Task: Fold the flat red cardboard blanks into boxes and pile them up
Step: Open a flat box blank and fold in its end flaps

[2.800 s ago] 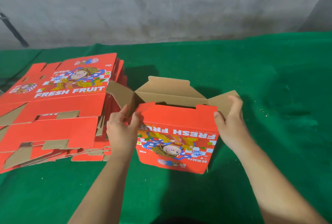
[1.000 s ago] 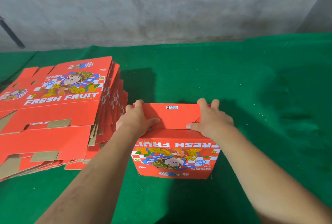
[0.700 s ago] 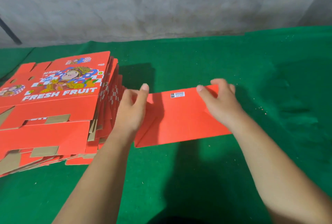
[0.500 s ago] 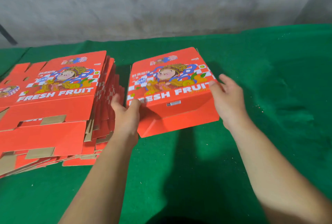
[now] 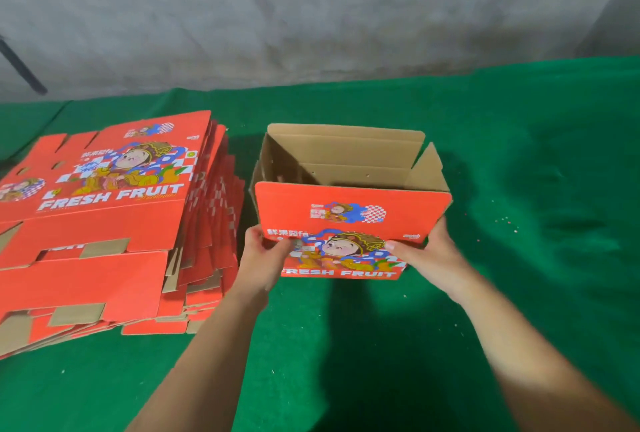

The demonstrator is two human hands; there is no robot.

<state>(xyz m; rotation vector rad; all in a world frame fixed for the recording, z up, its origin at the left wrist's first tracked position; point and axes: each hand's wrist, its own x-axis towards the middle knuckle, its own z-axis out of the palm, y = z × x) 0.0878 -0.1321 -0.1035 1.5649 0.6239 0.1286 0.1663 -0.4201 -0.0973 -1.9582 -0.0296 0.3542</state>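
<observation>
The left hand (image 5: 260, 260) and the right hand (image 5: 427, 251) each pinch a near lower corner of the box (image 5: 349, 220), thumbs on the printed front panel, fingers curled round the sides. The box stands upright on the green cloth (image 5: 519, 172), top flaps open, brown interior showing. Corrugated board is judged light and stiff but liable to crease; hold at corners and fold lines. The stack of flat blanks (image 5: 104, 224) lies just beside, limiting leftward room. A grey wall (image 5: 311, 16) stands behind.
</observation>
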